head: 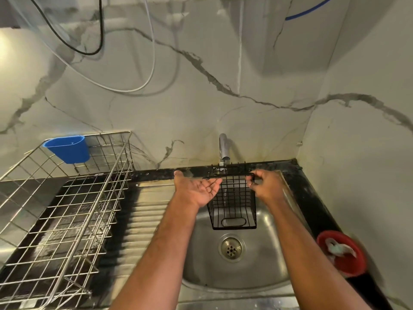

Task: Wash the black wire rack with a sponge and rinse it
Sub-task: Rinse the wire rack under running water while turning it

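dim warm light, glare upper left, edges warped, blurred

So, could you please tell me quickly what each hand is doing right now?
Left hand: open, palm up, fingertips touching the black wire rack at its rim.
Right hand: fingers curled round the rack's rim, holding it under the tap.

Black wire rack (232,202) held over steel sink (263,269) under tap (224,148), right hand (266,186) gripping its rim, left hand (197,189) open, palm up, fingertips at rim, silver dish rack (67,209) left, red bowl (342,253) right.
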